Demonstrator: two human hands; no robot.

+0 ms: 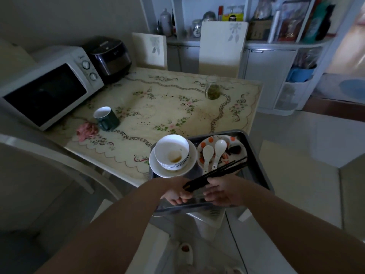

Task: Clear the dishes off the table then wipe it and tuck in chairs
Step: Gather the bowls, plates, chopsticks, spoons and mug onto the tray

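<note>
Bowls fill the tray at the bench's 5 o'clock corner; mug at 9 o'clock. Left hand and right hand fingers pinch black chopsticks.

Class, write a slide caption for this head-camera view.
Left hand and right hand hold black chopsticks over a tray of dirty dishes.

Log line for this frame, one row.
phase: clearing | left hand, right hand: hold chopsticks over tray | on table: mug, cloth, jar
</note>
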